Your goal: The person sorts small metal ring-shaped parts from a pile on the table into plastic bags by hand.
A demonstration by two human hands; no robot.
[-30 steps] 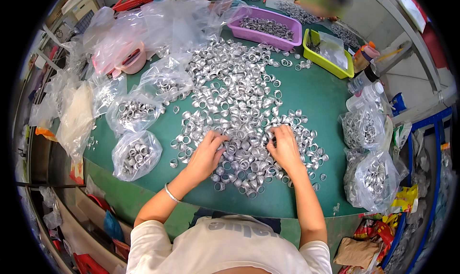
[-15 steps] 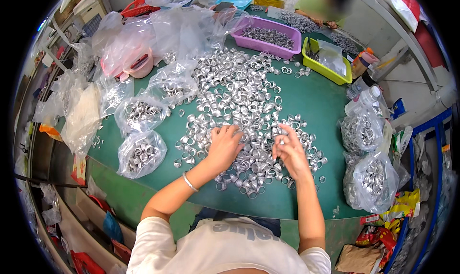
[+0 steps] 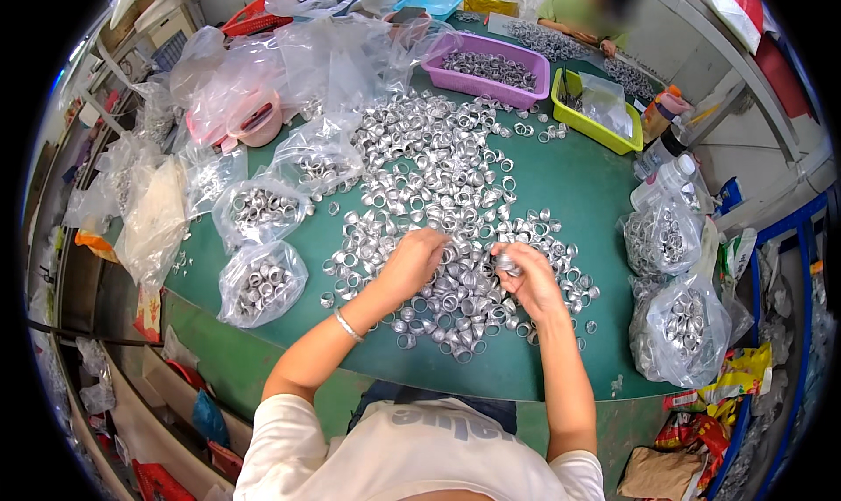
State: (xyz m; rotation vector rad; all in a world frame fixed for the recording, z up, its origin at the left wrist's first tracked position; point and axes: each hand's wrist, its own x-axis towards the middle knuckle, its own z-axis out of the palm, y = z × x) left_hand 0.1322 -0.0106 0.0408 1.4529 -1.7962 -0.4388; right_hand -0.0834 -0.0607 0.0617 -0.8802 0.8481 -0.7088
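A large heap of silver metal rings (image 3: 429, 164) spreads over the green table in front of me. My left hand (image 3: 413, 263) lies at the middle of the heap with its fingers curled together and pointing in among the rings; what they hold, if anything, is hidden. To its right, my right hand (image 3: 531, 278) is raised a little over the heap's right part. Between its thumb and bent fingers it grips a silver ring (image 3: 506, 263). Darker rings (image 3: 455, 299) lie between the two hands, toward the table's near edge.
Clear bags of rings (image 3: 261, 284) stand at left, more bags (image 3: 679, 326) at right. A purple basin (image 3: 486, 87) of rings and a lime-green basket (image 3: 596, 129) sit farther back. Pink bowl (image 3: 258, 124) and loose plastic bags crowd the far left. Another person (image 3: 578, 15) works beyond the table.
My right hand's fingers, spread before, have closed round a ring. My left hand has shifted slightly right, and its fingers have drawn together.
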